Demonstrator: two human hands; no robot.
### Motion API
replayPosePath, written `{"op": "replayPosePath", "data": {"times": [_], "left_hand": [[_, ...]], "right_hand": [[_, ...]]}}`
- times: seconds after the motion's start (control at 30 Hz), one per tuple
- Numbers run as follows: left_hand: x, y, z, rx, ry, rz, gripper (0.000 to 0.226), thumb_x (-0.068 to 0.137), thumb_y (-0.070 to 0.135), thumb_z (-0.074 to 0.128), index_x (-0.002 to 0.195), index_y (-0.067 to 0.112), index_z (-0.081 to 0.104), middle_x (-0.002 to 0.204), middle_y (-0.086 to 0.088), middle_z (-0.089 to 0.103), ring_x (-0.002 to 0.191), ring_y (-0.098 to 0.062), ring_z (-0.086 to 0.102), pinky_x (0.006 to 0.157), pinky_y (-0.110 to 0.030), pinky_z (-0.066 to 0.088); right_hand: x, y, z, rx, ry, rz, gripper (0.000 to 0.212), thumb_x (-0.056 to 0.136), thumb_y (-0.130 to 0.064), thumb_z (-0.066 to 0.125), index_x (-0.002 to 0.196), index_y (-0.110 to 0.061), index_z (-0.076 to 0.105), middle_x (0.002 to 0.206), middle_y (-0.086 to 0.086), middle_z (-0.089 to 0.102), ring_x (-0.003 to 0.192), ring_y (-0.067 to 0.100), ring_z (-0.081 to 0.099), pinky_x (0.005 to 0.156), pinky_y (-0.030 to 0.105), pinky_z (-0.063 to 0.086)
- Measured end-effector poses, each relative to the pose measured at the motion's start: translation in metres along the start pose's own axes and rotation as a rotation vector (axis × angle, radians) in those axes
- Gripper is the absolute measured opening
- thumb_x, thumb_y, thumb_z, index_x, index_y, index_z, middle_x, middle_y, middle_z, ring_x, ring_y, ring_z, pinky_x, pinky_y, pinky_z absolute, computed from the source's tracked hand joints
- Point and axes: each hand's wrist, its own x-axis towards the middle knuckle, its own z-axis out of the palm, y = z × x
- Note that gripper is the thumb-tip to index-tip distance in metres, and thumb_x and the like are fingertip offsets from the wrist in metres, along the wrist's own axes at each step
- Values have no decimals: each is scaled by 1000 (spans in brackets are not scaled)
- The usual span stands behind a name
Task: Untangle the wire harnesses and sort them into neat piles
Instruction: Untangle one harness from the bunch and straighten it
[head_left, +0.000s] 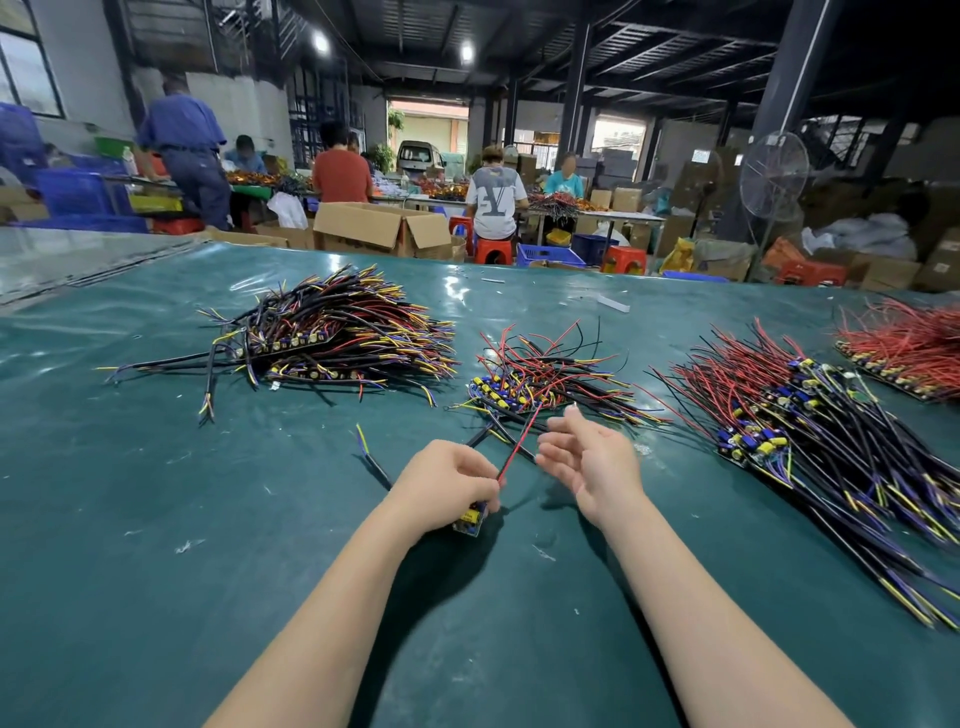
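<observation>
In the head view, the step in hand looked like freeing a single harness from the loose heap. The left hand (452, 486) was clenched round the harness (470, 519) at its small board end, low over the bench (208, 545), near and central. A red wire (519, 441) ran from that grip up toward the middle pile (540, 374). Black leads crossed the pile's near edge, and whether they were snagged there could not be told.

The right hand (592, 457) hovered just right of the red wire, fingers loosely spread and grasping nothing. The next move probably called for it to take the leads and draw them straight and clear while the left hand held the board. The harness could then go onto a matching pile.

The harness was a small board with yellow and blue parts and thin trailing leads. The left pile (332, 332), the right pile (805, 431) and the far-right red pile (909, 343) lay with their boards roughly in rows, well apart. The middle pile looked the least ordered.
</observation>
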Motion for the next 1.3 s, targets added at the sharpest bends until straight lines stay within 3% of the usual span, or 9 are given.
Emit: {"op": "replayPosePath", "data": {"times": [0.13, 0.23, 0.37, 0.53, 0.7, 0.9, 1.1, 1.3], "left_hand": [[2, 0, 3, 5, 83, -13, 21, 73, 6, 64, 82, 24, 58, 68, -4, 72, 59, -16, 56, 66, -30, 46], [4, -1, 3, -40, 105, -11, 24, 73, 5, 65, 82, 20, 50, 69, -7, 72, 62, -20, 54, 66, -33, 43], [5, -3, 3, -129, 146, 16, 21, 77, 4, 64, 79, 17, 48, 60, -2, 69, 62, -21, 52, 65, -34, 42], [4, -3, 2, -124, 147, 40, 17, 79, 6, 64, 78, 14, 50, 53, 4, 66, 58, -18, 50, 57, -27, 39], [3, -2, 2, 14, 114, -4, 13, 75, 12, 68, 81, 18, 58, 71, -6, 72, 57, -16, 52, 62, -27, 41], [0, 1, 0, 109, 23, -26, 13, 73, 10, 68, 63, 18, 66, 77, -10, 73, 65, -18, 56, 76, -38, 52], [1, 4, -1, 151, -87, -43, 24, 79, 7, 63, 60, 22, 61, 52, 12, 66, 52, -10, 50, 51, -17, 39], [0, 4, 2, 155, -58, -48, 22, 78, 7, 62, 62, 21, 60, 52, 11, 66, 62, -13, 56, 71, -29, 49]], "right_hand": [[-10, 2, 7, -213, -222, 149, 12, 87, -2, 58, 75, -3, 59, 45, 0, 59, 39, 7, 57, 43, 17, 50], [-12, 5, 11, -227, -214, 192, 14, 82, 9, 59, 76, -2, 54, 44, 1, 60, 39, 9, 58, 43, 19, 51], [-15, 5, 13, -212, -244, 258, 9, 82, 6, 61, 76, 1, 56, 48, 7, 60, 40, 12, 59, 42, 18, 50], [-16, 6, 15, -303, -309, 274, 17, 83, 3, 61, 70, -8, 59, 47, 2, 60, 38, 6, 55, 41, 15, 46], [-16, 10, 18, -301, -249, 189, 18, 81, 8, 60, 70, -6, 59, 44, -2, 56, 37, 6, 53, 41, 14, 45], [-17, 12, 20, -308, -152, 57, 22, 79, 12, 60, 66, -5, 59, 70, 6, 60, 54, 13, 53, 42, 15, 47], [-8, 9, 15, -204, -22, -20, 24, 78, 14, 60, 66, -7, 60, 70, 3, 59, 61, 12, 54, 44, 13, 48], [1, 2, 7, -14, 61, -62, 24, 80, 14, 58, 68, -7, 59, 65, 4, 56, 59, 13, 55, 50, 16, 53]]}}
